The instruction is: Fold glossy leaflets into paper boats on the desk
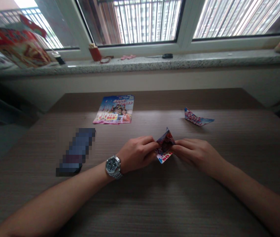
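Between my hands is a small folded piece of printed paper (164,146), coloured red, blue and white. It is pulled partly open, with a hollow facing me and points at its top and bottom. My left hand (140,153), with a metal watch (113,166) on its wrist, pinches the paper's left corner. The right corner is pinched by my right hand (196,153). Farther back to the right lies a folded paper boat (198,118) in similar print. My fingers hide the two side corners of the held paper.
A stack of printed flyers (115,110) lies at the back left of the wooden table (140,204). A blurred-out phone (77,151) rests left of my left hand. The windowsill (130,65) holds scissors (166,56), a red container (95,52) and a food bag (26,46).
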Motion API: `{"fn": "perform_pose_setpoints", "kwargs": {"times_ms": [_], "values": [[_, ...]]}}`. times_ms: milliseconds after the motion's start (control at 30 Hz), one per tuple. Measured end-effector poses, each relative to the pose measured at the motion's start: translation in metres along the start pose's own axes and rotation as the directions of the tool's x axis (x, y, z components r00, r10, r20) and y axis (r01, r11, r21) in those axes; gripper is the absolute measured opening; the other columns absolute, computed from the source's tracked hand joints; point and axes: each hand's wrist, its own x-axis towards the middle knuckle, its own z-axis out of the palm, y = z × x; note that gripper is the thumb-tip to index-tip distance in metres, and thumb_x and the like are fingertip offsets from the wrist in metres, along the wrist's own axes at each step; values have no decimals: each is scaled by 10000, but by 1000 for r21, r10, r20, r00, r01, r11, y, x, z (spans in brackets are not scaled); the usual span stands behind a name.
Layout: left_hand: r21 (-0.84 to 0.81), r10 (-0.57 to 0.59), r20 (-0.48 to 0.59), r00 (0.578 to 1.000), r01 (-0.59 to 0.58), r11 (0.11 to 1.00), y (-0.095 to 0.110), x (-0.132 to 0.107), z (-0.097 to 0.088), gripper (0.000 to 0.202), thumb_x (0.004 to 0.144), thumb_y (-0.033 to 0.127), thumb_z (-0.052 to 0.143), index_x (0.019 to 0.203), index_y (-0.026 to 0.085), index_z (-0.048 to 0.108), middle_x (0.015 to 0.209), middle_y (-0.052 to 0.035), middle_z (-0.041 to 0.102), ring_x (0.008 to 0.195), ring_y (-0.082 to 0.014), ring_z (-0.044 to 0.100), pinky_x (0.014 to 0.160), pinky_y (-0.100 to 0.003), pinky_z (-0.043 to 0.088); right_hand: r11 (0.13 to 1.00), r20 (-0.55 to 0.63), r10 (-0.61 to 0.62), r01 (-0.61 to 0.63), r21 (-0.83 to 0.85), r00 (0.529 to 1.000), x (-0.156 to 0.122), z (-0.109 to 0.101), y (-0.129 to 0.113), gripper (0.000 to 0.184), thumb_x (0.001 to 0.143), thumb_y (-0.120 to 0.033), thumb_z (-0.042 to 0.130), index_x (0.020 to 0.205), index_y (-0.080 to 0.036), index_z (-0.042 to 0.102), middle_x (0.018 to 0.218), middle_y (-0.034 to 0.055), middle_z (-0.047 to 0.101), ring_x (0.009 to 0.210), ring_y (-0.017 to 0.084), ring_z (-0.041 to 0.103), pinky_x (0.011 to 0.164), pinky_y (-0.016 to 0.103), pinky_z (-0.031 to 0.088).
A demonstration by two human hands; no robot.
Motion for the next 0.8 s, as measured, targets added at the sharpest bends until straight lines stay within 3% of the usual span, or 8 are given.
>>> {"fn": "perform_pose_setpoints", "kwargs": {"times_ms": [267, 567, 800], "values": [[29, -23, -2, 1000, 24, 999, 0, 0, -2, 203, 973, 242, 483, 1070, 173, 647, 945, -51, 653, 779, -161, 609, 702, -285, 502, 1000, -32, 20, -20, 2, 999, -1, 0, 1, 188, 1010, -252, 520, 1068, -200, 692, 985, 80, 745, 838, 197, 698, 720, 298, 515], [95, 54, 40, 998, -58, 994, -2, -1, 2, 321, 916, 300, 556, 1224, 223, 597, 1095, -48, 670, 869, -190, 638, 732, -311, 528, 1000, 10, -10, 10, -23, 1000, -4, 0, 5, 213, 1020, -237, 494, 1125, -222, 679, 994, 71, 734, 825, 189, 675, 709, 294, 494], [83, 83, 44, 996, -87, 993, -8, -1, 6, 194, 1006, 274, 508, 1136, 193, 626, 1115, -55, 680, 902, -173, 664, 768, -290, 566, 1000, 21, -24, 24, 20, 1000, -4, -3, 6, 217, 1022, -209, 482, 1133, -214, 669, 1055, 75, 737, 879, 191, 691, 742, 294, 511]]}}
